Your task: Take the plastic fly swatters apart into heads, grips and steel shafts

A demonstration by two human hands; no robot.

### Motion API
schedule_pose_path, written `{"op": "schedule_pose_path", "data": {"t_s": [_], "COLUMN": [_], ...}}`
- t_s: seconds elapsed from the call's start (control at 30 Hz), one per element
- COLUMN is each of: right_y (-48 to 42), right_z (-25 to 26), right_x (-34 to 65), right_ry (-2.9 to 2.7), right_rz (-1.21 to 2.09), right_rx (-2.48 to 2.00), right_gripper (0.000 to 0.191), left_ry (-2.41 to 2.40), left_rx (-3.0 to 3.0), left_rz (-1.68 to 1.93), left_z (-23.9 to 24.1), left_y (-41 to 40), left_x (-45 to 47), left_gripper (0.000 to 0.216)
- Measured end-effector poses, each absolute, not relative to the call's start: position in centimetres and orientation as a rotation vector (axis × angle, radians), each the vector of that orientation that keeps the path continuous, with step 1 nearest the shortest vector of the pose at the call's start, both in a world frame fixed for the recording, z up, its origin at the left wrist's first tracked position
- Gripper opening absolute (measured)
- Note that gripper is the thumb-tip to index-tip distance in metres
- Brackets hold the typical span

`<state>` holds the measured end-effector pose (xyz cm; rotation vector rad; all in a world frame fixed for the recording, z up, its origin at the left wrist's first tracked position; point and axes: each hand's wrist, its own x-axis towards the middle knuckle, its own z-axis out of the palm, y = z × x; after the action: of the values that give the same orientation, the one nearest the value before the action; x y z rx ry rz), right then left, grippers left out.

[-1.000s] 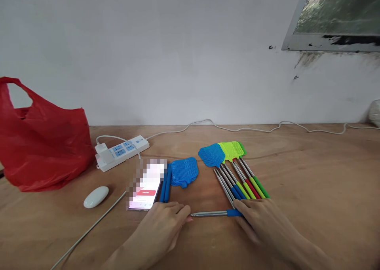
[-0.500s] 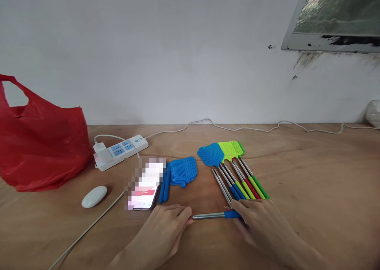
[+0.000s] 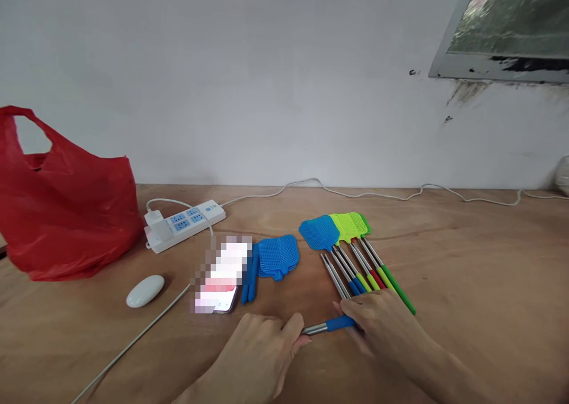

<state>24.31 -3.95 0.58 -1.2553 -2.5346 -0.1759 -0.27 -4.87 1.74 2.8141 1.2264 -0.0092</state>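
A telescopic metal rod with a blue grip (image 3: 331, 325) lies crosswise between my hands on the wooden table (image 3: 466, 273). My left hand (image 3: 262, 356) pinches its bare metal end with fingers closed. My right hand (image 3: 384, 330) grips the blue handle end, fingers curled. Just beyond my right hand lies a row of fly swatters (image 3: 355, 256) with blue, yellow-green and green heads and coloured grips. A stack of loose blue swatter heads (image 3: 276, 256) and blue handle pieces (image 3: 249, 273) lie left of them.
A phone (image 3: 222, 273) with a lit screen lies beside the blue pieces. Further left are a white mouse-like object (image 3: 144, 290), a white power strip (image 3: 184, 224) with cables, and a red plastic bag (image 3: 66, 208). A white wall rises behind the table.
My hands have come closer together, so the visible metal part of the rod is shorter. The rod now tilts slightly, and my right hand covers more of the swatter grips.
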Motion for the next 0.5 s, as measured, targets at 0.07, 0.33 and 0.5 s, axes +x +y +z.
{"op": "schedule_pose_path", "data": {"t_s": [0.07, 0.33, 0.5], "right_y": [-3.8, -2.5, -0.9], "right_z": [0.8, 1.6, 2.6], "right_x": [24.3, 25.4, 29.9], "right_ry": [-2.556, -2.650, -2.271], "right_rz": [-0.175, -0.161, -0.322], "right_rx": [-1.276, -1.282, -1.575], "right_gripper": [0.014, 0.010, 0.022], "left_ry": [1.260, 1.310, 1.500], "left_rx": [2.806, 2.681, 2.477], "left_rz": [0.006, 0.145, 0.465], "left_z": [1.9, 1.1, 0.3], "left_y": [-5.0, -5.4, -5.2], "left_x": [-0.2, -2.4, -5.2], "left_gripper": [0.020, 0.029, 0.043]}}
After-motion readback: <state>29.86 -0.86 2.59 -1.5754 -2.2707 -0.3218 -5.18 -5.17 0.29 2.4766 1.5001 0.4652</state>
